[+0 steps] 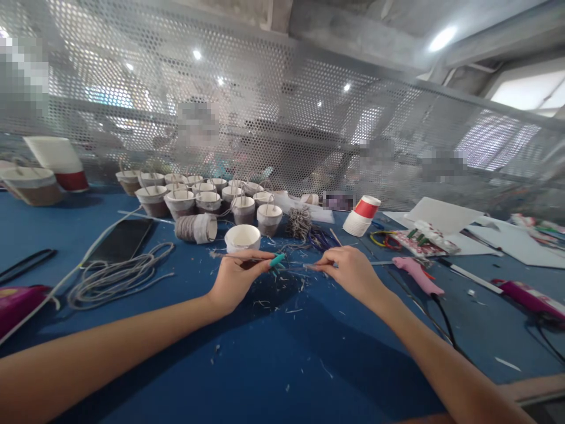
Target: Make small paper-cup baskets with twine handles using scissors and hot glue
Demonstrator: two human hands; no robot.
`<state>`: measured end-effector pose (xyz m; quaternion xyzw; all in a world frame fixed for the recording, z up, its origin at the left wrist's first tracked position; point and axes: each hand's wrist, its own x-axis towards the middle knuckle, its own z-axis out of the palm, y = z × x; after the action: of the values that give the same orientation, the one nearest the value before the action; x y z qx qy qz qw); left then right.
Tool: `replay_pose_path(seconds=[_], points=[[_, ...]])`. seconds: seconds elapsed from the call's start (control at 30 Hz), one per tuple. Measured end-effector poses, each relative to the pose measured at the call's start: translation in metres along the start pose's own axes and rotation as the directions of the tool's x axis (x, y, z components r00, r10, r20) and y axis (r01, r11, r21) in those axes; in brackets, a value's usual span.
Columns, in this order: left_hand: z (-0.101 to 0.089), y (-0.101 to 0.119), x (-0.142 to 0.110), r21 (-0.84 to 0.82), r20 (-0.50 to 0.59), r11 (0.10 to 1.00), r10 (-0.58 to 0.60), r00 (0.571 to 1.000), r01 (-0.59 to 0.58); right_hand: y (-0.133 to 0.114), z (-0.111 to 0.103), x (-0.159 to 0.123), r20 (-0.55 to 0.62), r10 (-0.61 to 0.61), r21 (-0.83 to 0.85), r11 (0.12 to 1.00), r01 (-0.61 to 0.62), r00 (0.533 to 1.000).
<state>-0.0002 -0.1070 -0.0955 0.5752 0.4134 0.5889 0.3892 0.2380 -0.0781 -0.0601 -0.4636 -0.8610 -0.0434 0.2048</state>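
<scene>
My left hand is closed in a pinch, with a small teal object showing at its thumb and fingertips; its exact kind is unclear. A thin strand seems to run back past those fingers. To the right, my right hand pinches a thin pale piece, too small to name. Both hands are just above the blue table, a short gap apart. Behind my left hand stands a white paper cup. A bundle of grey-brown cord lies beyond the gap between my hands.
Several cord-wrapped cups with handles stand at the back. Coiled cord and a black phone lie left. A pink glue gun with a cable and stacked paper cups are right. Perforated metal screen borders the table.
</scene>
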Motion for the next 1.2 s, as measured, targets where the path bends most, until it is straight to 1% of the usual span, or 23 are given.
replay_pose_path(seconds=[0.1, 0.27, 0.33, 0.4, 0.5, 0.57, 0.73, 0.93, 1.07, 1.2], points=[[0.000, 0.000, 0.000, -0.008, -0.009, 1.000, -0.013, 1.000, 0.012, -0.002, 0.000, -0.001, -0.003, 0.007, 0.020, 1.000, -0.006, 1.000], [0.000, -0.002, 0.000, 0.005, -0.021, 1.000, 0.026, 0.999, -0.026, -0.006, 0.000, 0.000, 0.003, 0.008, 0.123, 0.992, -0.008, 1.000], [-0.001, -0.002, 0.000, 0.000, -0.025, 1.000, 0.031, 0.999, -0.031, -0.006, -0.001, 0.001, 0.028, -0.002, 0.177, 0.984, -0.003, 1.000], [-0.001, -0.002, 0.001, -0.009, -0.031, 0.999, 0.036, 0.999, -0.037, -0.006, -0.002, 0.001, 0.076, -0.025, 0.216, 0.976, 0.008, 0.997], [-0.001, -0.002, 0.001, -0.014, -0.044, 0.999, 0.036, 0.998, -0.036, -0.005, -0.002, 0.001, 0.137, -0.034, 0.208, 0.978, 0.004, 0.990], [-0.001, -0.002, 0.001, -0.018, -0.042, 1.000, 0.023, 0.999, -0.024, -0.005, -0.002, 0.001, 0.147, 0.000, 0.158, 0.987, -0.023, 0.989], [0.000, 0.000, 0.000, 0.002, -0.024, 1.000, -0.001, 1.000, 0.001, -0.007, -0.004, 0.000, 0.096, 0.082, 0.045, 0.995, -0.086, 0.992], [0.001, 0.003, -0.001, 0.028, -0.005, 1.000, 0.005, 1.000, -0.004, -0.011, -0.005, -0.001, 0.095, 0.147, 0.050, 0.987, -0.152, 0.985], [0.001, 0.001, 0.000, 0.041, 0.005, 0.999, 0.013, 1.000, -0.013, -0.012, -0.004, -0.002, 0.058, 0.135, 0.111, 0.984, -0.141, 0.989], [0.000, 0.000, 0.000, 0.065, -0.003, 0.997, 0.028, 1.000, -0.028, -0.010, -0.002, -0.001, 0.032, 0.068, 0.162, 0.984, -0.072, 0.997]])
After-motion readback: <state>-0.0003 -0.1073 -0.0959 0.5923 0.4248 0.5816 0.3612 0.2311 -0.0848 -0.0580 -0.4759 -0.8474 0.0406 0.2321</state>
